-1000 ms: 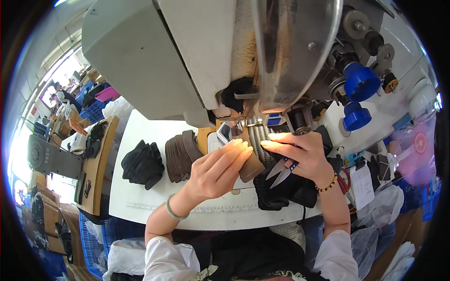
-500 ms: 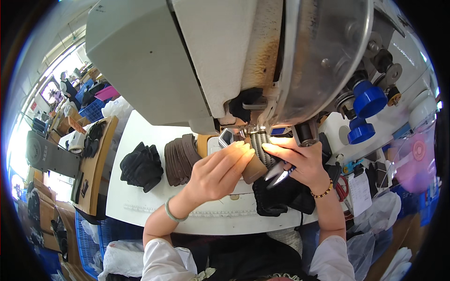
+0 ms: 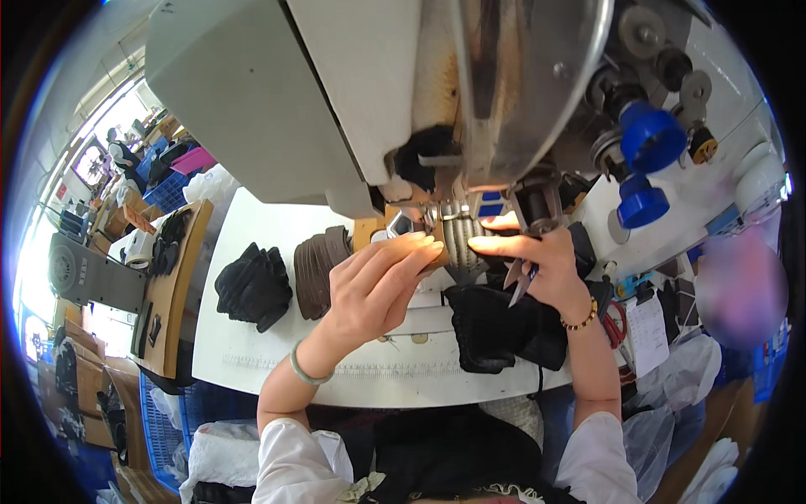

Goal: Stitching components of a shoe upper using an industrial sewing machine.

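Note:
Under the head of a sewing machine, a grey ribbed piece lies at the needle area. My left hand has its fingers pressed together on a small brown piece beside it; the fingers hide most of that piece. My right hand keeps a pair of scissors in its curled fingers, blades pointing toward me, while its index finger reaches to the ribbed piece's right edge. Just below the right hand sits a bunched black fabric pile.
A stack of dark brown strips and a black bundle lie left on the white table. Blue knobs jut out at the upper right. Red-handled scissors and a paper sheet lie right.
The brown piece has moved away from me toward the machine, and less of it shows. The scissors' blades have swung to point more steeply toward me. The whole view has shifted slightly.

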Available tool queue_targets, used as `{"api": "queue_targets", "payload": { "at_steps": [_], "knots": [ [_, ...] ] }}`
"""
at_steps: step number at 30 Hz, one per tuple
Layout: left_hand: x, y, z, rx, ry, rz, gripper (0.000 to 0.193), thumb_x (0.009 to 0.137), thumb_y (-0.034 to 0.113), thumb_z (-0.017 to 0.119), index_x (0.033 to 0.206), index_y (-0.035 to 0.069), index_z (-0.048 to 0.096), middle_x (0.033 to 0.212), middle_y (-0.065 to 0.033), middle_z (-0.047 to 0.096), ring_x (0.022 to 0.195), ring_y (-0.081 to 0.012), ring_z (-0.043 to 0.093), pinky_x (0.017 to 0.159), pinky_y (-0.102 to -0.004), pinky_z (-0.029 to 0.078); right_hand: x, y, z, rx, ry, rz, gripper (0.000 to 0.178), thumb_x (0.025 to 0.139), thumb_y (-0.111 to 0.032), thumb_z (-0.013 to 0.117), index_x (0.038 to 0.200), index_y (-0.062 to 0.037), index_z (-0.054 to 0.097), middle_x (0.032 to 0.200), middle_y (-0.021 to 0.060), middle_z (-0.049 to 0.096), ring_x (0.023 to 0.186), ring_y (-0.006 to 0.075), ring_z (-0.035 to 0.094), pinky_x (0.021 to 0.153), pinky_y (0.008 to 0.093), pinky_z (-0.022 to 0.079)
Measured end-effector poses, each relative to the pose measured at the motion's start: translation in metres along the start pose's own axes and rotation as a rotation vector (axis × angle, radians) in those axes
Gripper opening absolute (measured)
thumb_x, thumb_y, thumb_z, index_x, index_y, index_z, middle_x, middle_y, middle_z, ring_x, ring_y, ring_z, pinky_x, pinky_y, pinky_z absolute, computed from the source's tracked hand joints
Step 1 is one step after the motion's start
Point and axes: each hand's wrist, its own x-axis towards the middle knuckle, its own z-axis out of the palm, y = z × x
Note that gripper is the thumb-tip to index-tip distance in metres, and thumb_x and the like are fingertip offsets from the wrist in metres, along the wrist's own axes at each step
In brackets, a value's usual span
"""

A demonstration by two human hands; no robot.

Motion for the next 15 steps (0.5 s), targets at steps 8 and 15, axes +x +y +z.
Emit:
{"api": "queue_targets", "payload": {
  "at_steps": [8, 15],
  "knots": [
    [-0.001, 0.02, 0.012, 0.163, -0.091, 0.089, 0.035, 0.066, 0.001, 0.068, 0.101, -0.001, 0.067, 0.1, -0.01, 0.064, 0.093, -0.026, 0.065, 0.082, -0.0344, 0.057, 0.001, 0.002, -0.002, 0.138, 0.004, 0.084, 0.058, 0.055, 0.013, 0.055, 0.101, -0.0167, 0.074, 0.103, 0.0042, 0.065, 0.078, 0.0158, 0.061, 0.062, 0.0246, 0.049],
    [-0.009, 0.019, 0.023, 0.315, 0.059, 0.233, 0.022, 0.076, 0.005, 0.071, 0.096, -0.002, 0.068, 0.094, -0.0115, 0.063, 0.091, -0.0271, 0.065, 0.084, -0.0378, 0.059, 0.0, -0.002, 0.002, 0.129, 0.048, 0.032, 0.058, 0.054, 0.014, 0.058, 0.102, -0.016, 0.073, 0.103, 0.0033, 0.064, 0.077, 0.0144, 0.059, 0.06, 0.0236, 0.048]
  ]
}}
